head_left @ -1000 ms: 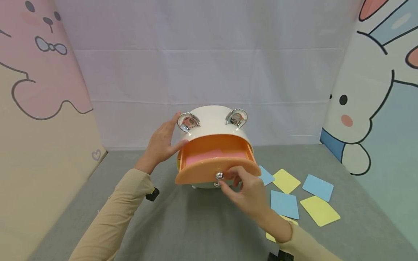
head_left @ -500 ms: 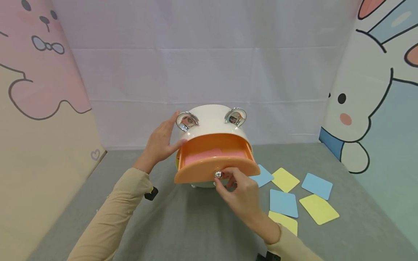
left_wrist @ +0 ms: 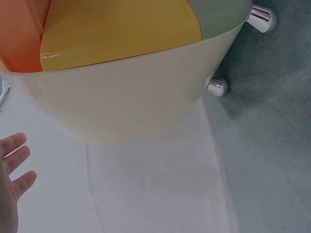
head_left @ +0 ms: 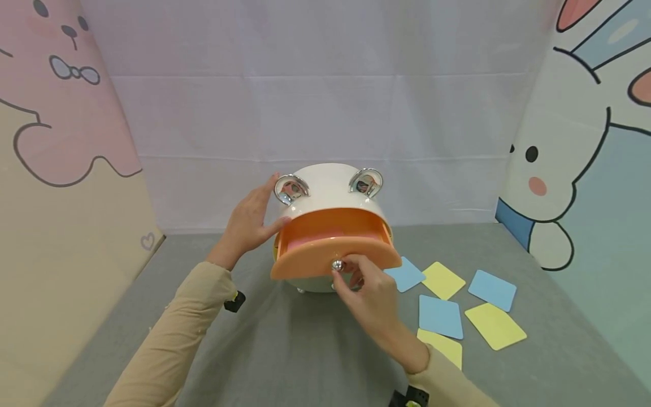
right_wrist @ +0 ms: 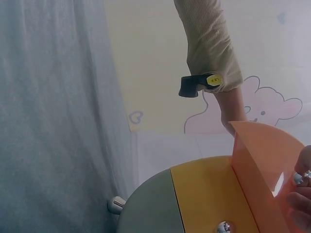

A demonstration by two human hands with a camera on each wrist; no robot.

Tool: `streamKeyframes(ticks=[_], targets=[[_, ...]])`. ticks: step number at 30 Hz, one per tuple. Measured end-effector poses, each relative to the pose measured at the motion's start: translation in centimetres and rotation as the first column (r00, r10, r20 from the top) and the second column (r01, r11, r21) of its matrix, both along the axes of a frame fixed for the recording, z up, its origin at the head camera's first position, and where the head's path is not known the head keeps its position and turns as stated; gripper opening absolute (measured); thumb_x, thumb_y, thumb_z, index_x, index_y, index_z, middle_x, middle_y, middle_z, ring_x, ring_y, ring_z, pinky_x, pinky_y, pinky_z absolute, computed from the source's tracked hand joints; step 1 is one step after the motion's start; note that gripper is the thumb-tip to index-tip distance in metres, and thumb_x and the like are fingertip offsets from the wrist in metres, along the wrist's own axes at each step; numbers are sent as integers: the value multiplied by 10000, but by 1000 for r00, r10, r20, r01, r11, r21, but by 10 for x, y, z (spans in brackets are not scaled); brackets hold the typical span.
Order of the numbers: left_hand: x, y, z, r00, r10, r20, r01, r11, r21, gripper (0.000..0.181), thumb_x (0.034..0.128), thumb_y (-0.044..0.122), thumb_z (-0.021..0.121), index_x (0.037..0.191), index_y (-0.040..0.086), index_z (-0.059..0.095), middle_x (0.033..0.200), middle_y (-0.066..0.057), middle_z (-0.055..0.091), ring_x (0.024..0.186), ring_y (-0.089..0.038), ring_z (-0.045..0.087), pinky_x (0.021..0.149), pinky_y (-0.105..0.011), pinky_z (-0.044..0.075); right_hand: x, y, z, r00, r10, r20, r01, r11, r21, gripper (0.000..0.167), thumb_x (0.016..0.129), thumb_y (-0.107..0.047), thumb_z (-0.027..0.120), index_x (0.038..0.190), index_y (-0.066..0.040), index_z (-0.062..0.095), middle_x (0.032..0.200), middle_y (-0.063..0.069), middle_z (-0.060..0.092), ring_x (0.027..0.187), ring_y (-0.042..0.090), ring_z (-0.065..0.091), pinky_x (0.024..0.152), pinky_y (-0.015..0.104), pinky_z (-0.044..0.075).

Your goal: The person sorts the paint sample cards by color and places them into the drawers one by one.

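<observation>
A small rounded cabinet [head_left: 328,186] with a white top and two chrome ears stands on the grey table. Its top orange drawer [head_left: 305,258] sticks partly out, with pink paper [head_left: 330,232] lying inside. Thumb and fingers of my right hand [head_left: 375,299] pinch the drawer's chrome knob [head_left: 337,265]. Against the cabinet's left side rests my left hand [head_left: 247,223], its fingers extended and its thumb by the upper rim. In the right wrist view a closed yellow drawer [right_wrist: 209,189] and a green one [right_wrist: 150,208] sit below the orange drawer [right_wrist: 265,160].
Right of the cabinet, blue cards [head_left: 440,316] and yellow cards [head_left: 495,326] lie scattered on the grey tabletop [head_left: 285,350]. A white cloth [head_left: 325,102] hangs behind. Printed panels with cartoon animals stand at the left [head_left: 66,226] and right [head_left: 600,226].
The orange drawer has slid a little inward, and less of the pink paper shows. My right hand has moved with its knob. The left hand stays in place on the cabinet.
</observation>
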State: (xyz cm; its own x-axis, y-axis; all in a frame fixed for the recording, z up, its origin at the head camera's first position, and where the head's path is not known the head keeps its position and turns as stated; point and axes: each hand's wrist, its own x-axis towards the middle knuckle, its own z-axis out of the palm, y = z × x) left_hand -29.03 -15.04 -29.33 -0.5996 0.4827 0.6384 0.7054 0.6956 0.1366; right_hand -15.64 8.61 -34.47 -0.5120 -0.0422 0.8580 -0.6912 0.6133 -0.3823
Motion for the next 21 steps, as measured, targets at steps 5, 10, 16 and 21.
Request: streamKeyframes(ticks=[5, 10, 16, 21], targets=[[0, 0, 0, 1000, 2, 7, -2, 1000, 1, 898, 810, 724, 312, 1466, 131, 160, 1357, -142, 431, 1121, -343, 462, 910, -499, 401, -6, 0, 2, 1000, -6, 9, 6, 1000, -1, 179, 741, -115, 706, 875, -56, 603, 707, 11, 615, 519, 89, 527, 470, 209, 452], [1, -2, 1, 1000, 12, 19, -12, 1000, -11, 871, 825, 686, 373, 1469, 144, 148, 1375, -133, 413, 1153, -338, 450, 933, -497, 392, -11, -2, 4, 999, -32, 29, 32, 999, 13, 190, 739, -106, 723, 880, -56, 605, 713, 4, 620, 538, 71, 533, 464, 165, 414], [1, -2, 2, 1000, 13, 16, -13, 1000, -17, 847, 838, 601, 480, 1470, 147, 145, 1384, -124, 405, 1155, -337, 452, 934, -493, 395, -18, -3, 4, 998, -37, 47, 37, 999, 10, 205, 745, -103, 728, 889, -41, 595, 731, 22, 619, 549, 100, 541, 471, 217, 450], [3, -2, 3, 1000, 16, 25, -16, 1000, -22, 854, 835, 622, 462, 1471, 154, 138, 1374, -128, 415, 1153, -331, 452, 933, -488, 396, -22, -3, 6, 997, -50, 55, 50, 999, 11, 199, 756, -119, 723, 890, -43, 597, 739, 11, 621, 557, 90, 545, 478, 201, 447]])
